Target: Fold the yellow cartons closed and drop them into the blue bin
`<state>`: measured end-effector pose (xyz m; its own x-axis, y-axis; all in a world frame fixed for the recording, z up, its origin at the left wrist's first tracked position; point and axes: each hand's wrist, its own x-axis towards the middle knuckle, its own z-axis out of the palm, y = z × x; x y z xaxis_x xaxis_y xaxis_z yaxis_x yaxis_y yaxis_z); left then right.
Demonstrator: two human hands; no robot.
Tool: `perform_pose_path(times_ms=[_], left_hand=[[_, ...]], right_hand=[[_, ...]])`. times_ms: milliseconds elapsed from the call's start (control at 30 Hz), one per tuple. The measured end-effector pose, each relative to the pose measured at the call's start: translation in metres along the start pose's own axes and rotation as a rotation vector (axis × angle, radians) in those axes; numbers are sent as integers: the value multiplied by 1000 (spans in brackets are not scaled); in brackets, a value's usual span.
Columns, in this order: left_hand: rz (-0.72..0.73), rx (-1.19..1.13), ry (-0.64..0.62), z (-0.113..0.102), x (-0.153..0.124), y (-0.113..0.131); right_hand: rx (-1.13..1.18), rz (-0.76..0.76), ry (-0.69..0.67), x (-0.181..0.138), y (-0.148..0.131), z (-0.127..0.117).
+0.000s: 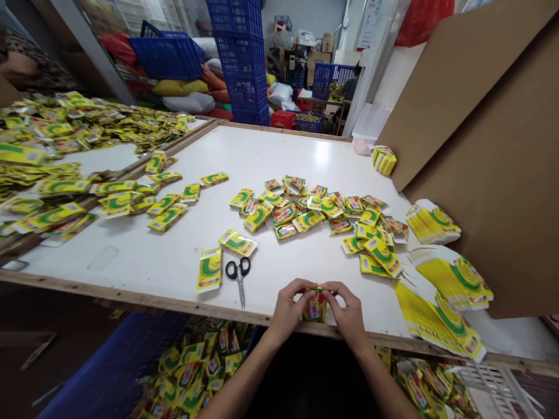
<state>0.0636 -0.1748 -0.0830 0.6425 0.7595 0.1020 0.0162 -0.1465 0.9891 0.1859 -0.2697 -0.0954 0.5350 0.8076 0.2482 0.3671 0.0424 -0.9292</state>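
Between my two hands, at the table's front edge, is a small yellow-green printed box [315,308] with red and pink lettering. My left hand [292,302] pinches its upper left side, thumb in front and fingers behind. Gripping the upper right side is my right hand [345,305], its thumb near the top edge. The fingertips of both hands meet close together along the box's top, so its upper end is partly covered. Left of my hands lie black-handled scissors [239,278], beside a flat yellow carton [210,270] and another carton [238,242].
Several small boxes are piled mid-table [301,206]. Fanned stacks of flat cartons [441,320] lie at right, against brown cardboard [484,157]. A wooden strip [192,139] borders a heap of packets [109,125] at left. Below the edge, a blue crate [117,361] holds more boxes.
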Motion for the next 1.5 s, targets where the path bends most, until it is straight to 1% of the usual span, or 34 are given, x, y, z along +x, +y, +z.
perform_pose_path(times_ms=[100,167,200,233,300,367,433,467,500,533,567,600,633,700,767,800,833,867,900,967,1033,1133,1233,1300,1367,1400,1467,1500], left_hand=[[23,9,1,1,-1,-1],[33,27,69,-8,-6,3],[33,42,120,-17,-10,6],[31,65,167,-30,-15,10],[22,147,228,-67,-28,21],[19,307,197,-109,-41,33],[28,468,223,-142,-53,43],[32,526,245,-152,-57,47],[36,565,269,-155,-60,50],[45,590,286,-154,-60,51],[61,604,294,-146,-59,50],[87,611,289,-134,-56,48],[123,613,268,-119,-51,45],[219,609,176,-82,-37,36],[305,599,53,-47,-21,27],[320,580,0,-33,-14,22],[311,545,-30,-22,-9,18],[276,490,-37,-13,-5,14],[223,425,-30,-7,-2,11],[114,312,-31,0,-1,7],[67,292,-124,1,-4,7],[93,402,-321,-1,-8,11],[97,525,-416,-8,-8,18],[82,569,-454,-14,-6,22],[56,572,-460,-19,-4,23],[38,562,-438,-21,-2,23],[5,511,-349,-23,1,19],[-5,456,-288,-22,1,17]], right_hand=[[-28,-61,-26,-3,4,-1],[-96,-88,-32,5,9,-10],[-159,-92,-7,11,12,-20],[-244,-90,34,20,18,-32],[-470,-70,171,41,32,-62],[-730,-43,287,62,48,-94],[-906,72,305,77,61,-118],[-957,123,294,82,65,-125],[-981,153,278,83,66,-126],[-977,156,260,83,63,-123],[-946,134,237,80,58,-117],[-889,97,205,74,51,-106],[-811,59,154,68,41,-94],[-619,21,-24,53,18,-66],[-449,45,-260,40,-4,-41],[-364,75,-349,36,-12,-32],[-263,117,-424,32,-19,-26],[-167,161,-466,30,-23,-22],[-78,203,-477,28,-24,-20],[42,264,-424,26,-22,-20],[78,284,-336,23,-14,-20],[58,275,-218,16,-1,-18],[-35,303,-88,4,5,-19],[-122,340,-69,-7,6,-22],[-202,356,-61,-20,4,-25],[-233,357,-34,-26,3,-25],[-237,356,33,-36,1,-23],[-203,359,48,-38,-1,-20]])
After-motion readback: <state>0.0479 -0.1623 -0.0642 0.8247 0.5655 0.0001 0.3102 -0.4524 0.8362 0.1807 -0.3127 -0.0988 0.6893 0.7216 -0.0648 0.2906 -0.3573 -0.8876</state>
